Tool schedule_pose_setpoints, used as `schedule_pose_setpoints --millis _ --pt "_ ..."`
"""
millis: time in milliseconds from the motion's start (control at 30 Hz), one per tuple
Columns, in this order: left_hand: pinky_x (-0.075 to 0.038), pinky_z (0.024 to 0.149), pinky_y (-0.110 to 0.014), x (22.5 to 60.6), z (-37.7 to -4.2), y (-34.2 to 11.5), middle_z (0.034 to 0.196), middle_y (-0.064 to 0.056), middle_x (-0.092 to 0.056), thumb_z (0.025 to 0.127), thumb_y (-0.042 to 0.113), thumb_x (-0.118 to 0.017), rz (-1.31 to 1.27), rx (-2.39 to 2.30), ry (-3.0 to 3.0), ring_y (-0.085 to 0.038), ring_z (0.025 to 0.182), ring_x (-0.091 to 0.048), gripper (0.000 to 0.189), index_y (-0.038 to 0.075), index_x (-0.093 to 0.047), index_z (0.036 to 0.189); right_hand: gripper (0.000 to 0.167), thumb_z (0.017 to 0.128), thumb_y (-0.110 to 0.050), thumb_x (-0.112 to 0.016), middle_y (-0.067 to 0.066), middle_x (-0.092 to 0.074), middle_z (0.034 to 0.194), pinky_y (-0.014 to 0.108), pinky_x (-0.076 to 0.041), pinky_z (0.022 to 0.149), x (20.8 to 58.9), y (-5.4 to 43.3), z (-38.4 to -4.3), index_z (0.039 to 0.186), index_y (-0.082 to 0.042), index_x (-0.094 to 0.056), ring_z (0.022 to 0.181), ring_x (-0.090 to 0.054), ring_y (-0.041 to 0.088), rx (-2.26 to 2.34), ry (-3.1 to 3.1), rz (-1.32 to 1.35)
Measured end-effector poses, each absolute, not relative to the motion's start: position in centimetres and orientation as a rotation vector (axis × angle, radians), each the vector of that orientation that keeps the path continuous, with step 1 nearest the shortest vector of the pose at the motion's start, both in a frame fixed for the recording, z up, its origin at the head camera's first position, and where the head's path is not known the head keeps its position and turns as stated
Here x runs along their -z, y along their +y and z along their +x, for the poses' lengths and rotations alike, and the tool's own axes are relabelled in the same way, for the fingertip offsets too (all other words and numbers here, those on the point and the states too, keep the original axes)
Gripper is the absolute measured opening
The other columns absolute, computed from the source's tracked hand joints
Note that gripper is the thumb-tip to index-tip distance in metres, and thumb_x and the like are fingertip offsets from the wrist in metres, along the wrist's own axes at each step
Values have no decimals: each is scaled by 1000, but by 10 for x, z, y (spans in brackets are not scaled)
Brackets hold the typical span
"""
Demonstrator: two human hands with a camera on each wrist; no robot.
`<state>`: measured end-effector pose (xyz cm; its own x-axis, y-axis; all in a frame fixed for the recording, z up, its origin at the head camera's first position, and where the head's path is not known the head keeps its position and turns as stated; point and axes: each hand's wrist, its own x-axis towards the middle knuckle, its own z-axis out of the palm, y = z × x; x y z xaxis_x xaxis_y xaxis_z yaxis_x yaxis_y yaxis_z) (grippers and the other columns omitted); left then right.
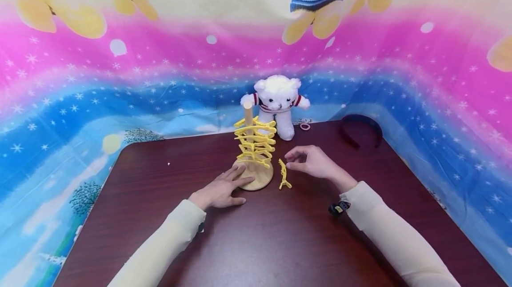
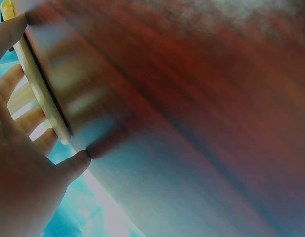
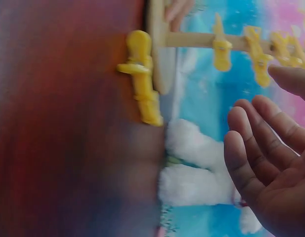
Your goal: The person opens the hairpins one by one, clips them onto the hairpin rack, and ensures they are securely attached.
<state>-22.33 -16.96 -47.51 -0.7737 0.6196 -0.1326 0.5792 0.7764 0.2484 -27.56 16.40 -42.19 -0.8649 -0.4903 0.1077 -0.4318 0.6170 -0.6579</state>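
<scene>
A wooden stand with a round base [image 1: 262, 179] and an upright post [image 1: 248, 113] is on the table. Several yellow hair clips [image 1: 262, 149] are stacked along the post and stick out to both sides. My left hand [image 1: 219, 190] rests with spread fingers on the left of the base, its thumb on the tabletop. One more yellow hair clip [image 1: 283, 175] lies on the table just right of the base. Beside this clip hovers my right hand [image 1: 316, 162], fingers loosely bent and holding nothing; in the right wrist view a gap separates its fingers [image 3: 236, 150] from the clip [image 3: 141, 79].
Behind the stand a white teddy bear [image 1: 278, 93] stands against the patterned cloth backdrop [image 1: 192, 96]. A pink hair tie [image 1: 305, 126] lies right of the bear. Farther right is a dark headband [image 1: 374, 125] near the back corner of the dark wooden table [image 1: 256, 242].
</scene>
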Motion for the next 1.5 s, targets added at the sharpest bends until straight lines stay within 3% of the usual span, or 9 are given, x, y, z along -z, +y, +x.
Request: schedule_pose_setpoints --millis 500,900,1267,1500 --pt "-23 121 -59 473 -223 -169 169 -11 -10 95 49 -62 926 -310 2751 -35 157 -8 71 34 -31 157 26 85 -22 -79 -2 -75 94 26 -56 72 456 160 -262 107 -9 -73 80 -69 8 1012 2622 -749" --pt "-22 122 -58 473 -223 -170 169 -12 -10 96 50 -61 932 -313 2741 -36 157 -7 71 34 -31 157 18 81 -20 -83 -6 -73 88 26 -56 70 469 156 -268 95 -17 -72 79 -68 7 906 2640 -681" --pt "-22 122 -58 473 -223 -170 170 -11 -9 96 50 -61 919 -315 2741 -35 157 -6 71 34 -30 157 38 72 -53 -85 -6 -67 76 28 -47 64 464 141 -266 84 -20 -70 68 -57 12 671 2797 -471" --pt "-21 122 -58 472 -222 -170 170 -11 -9 96 49 -61 916 -317 2740 -35 157 -6 71 33 -31 158 39 72 -54 -84 -4 -64 76 29 -45 64 463 137 -266 81 -19 -68 69 -55 15 563 2815 -445"
